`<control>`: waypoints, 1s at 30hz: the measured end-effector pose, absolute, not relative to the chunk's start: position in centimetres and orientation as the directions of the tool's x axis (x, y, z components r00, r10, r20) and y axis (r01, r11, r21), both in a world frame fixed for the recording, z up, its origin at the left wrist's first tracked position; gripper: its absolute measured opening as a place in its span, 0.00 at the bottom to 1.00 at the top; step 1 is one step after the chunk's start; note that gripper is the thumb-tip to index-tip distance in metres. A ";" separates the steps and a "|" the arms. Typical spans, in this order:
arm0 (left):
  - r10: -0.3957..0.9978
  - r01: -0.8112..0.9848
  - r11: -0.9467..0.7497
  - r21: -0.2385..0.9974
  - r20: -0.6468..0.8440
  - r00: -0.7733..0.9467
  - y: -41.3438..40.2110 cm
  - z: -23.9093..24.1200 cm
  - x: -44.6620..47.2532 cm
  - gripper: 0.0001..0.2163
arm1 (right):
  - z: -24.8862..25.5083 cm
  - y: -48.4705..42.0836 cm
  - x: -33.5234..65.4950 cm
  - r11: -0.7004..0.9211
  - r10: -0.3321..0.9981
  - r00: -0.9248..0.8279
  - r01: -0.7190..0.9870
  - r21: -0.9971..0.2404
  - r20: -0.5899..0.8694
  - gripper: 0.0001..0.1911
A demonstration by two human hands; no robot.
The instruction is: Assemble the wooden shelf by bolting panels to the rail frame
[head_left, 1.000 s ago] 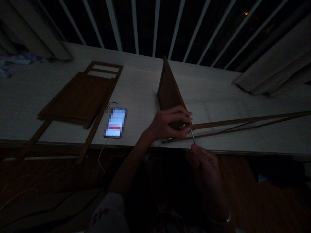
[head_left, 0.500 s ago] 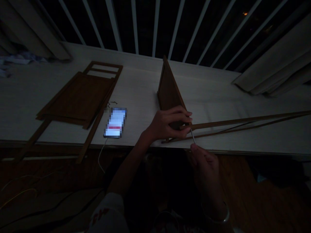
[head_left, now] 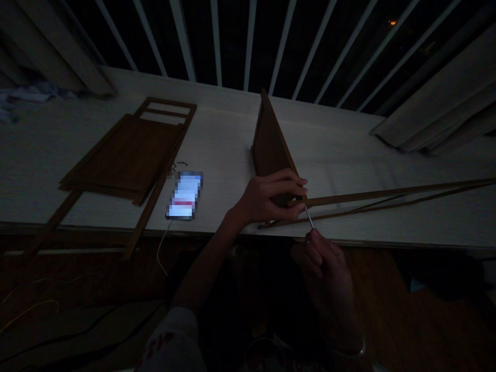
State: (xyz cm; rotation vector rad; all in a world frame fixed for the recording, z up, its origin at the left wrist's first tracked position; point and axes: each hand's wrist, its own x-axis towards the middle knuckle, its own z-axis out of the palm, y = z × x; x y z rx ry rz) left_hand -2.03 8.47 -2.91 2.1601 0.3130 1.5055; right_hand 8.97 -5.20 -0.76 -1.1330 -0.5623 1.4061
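My left hand [head_left: 271, 196] is closed around the near corner where a brown wooden panel [head_left: 271, 139], standing on edge, meets a long thin wooden frame [head_left: 368, 198]. That frame stretches away to the right. Below the joint, my right hand [head_left: 323, 258] grips a screwdriver; its handle is hidden in the fingers. The thin metal shaft of the screwdriver [head_left: 309, 217] points up and left, its tip at the joint beside my left fingertips. Whether a screw sits there is too dark to tell.
On the white ledge [head_left: 225, 155], a second wooden assembly [head_left: 124, 155] lies at left, its legs overhanging the front edge. A lit phone [head_left: 184, 196] with a white cable [head_left: 158, 253] lies beside it, near several small screws [head_left: 180, 164]. White bars [head_left: 250, 46] and curtains [head_left: 445, 108] stand behind.
My right hand has turned and shifted slightly down and right on the screwdriver, showing more of the curled fingers. My left hand and the wooden pieces stay in place.
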 end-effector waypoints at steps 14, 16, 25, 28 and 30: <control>0.459 -0.060 -0.857 0.512 0.812 0.361 8.3 -2.7 -2.0 0.08 | -2.3 -6.2 9.8 -0.195 0.948 0.209 -0.213 -0.957 -0.239 0.25; 0.464 -0.058 -0.855 0.516 0.809 0.360 8.3 -2.7 -2.0 0.08 | -3.3 -6.5 10.0 -0.231 0.943 0.189 -0.222 -0.947 -0.274 0.25; 0.445 -0.075 -0.864 0.497 0.827 0.344 8.5 -2.8 -1.9 0.08 | -9.5 -6.6 9.4 -0.428 0.895 0.039 -0.210 -0.879 -0.445 0.25; 0.445 -0.084 -0.862 0.500 0.826 0.346 8.5 -2.8 -1.9 0.08 | -11.5 -6.4 8.8 -0.430 0.891 0.053 -0.218 -0.876 -0.450 0.25; 0.447 -0.091 -0.858 0.506 0.822 0.353 8.5 -2.8 -1.9 0.08 | -12.6 -6.1 8.4 -0.426 0.884 0.100 -0.233 -0.874 -0.457 0.24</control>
